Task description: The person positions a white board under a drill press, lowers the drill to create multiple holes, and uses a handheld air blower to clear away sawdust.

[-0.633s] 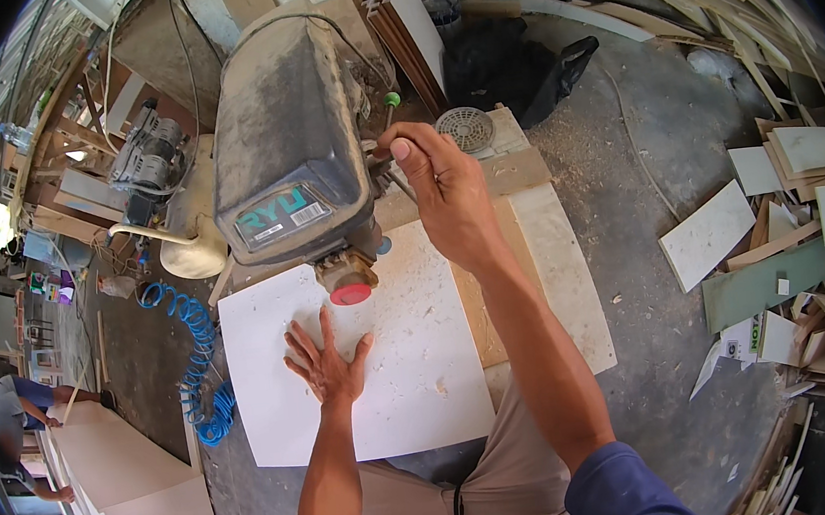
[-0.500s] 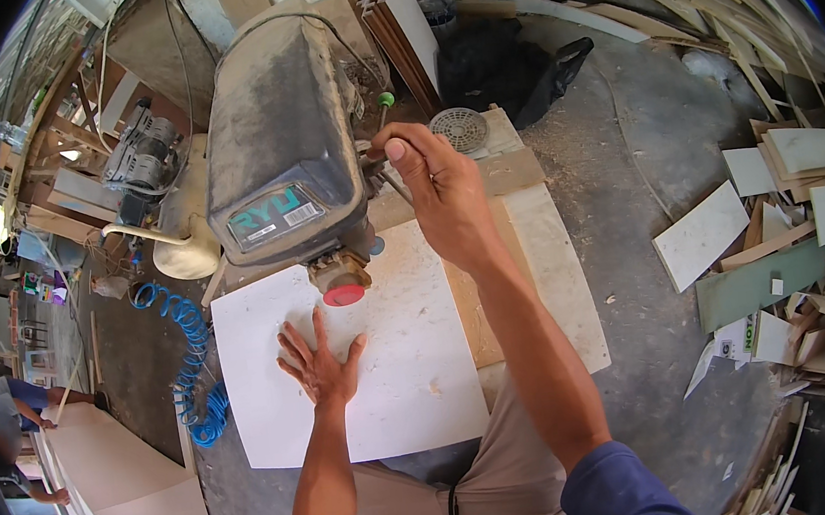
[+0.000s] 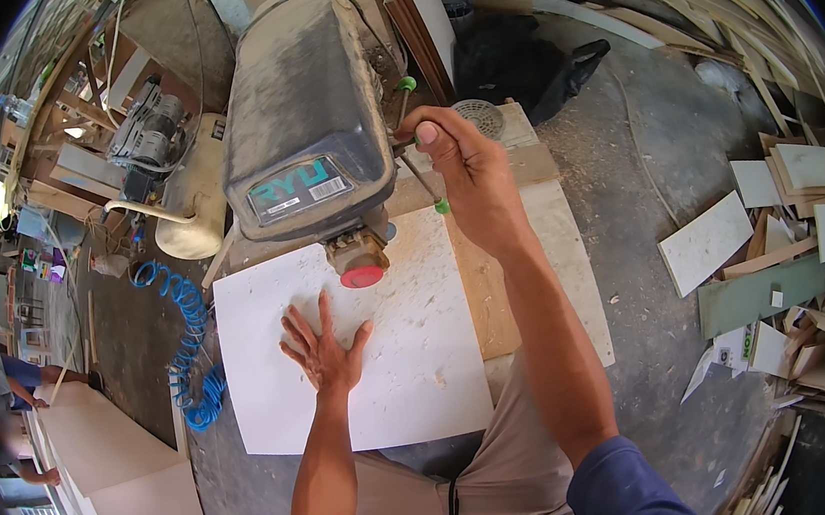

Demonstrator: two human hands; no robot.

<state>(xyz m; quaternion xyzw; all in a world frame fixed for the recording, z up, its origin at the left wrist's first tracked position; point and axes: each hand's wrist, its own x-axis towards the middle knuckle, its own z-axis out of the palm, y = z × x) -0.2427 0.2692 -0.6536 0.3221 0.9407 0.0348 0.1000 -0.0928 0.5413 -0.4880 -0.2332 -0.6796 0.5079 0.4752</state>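
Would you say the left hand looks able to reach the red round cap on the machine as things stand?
Probably yes: the left hand lies spread on the white board, apparently near the red round cap, with nothing visible between them.

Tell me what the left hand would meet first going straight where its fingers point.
Ahead of the left hand, the dark machine housing comes first in view, but seems raised above the white panel, so the hand might pass beneath.

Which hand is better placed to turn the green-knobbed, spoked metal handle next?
Probably the right hand: it grips the green-knobbed metal handle beside the dusty black machine housing. The left hand lies spread on the white rectangular panel.
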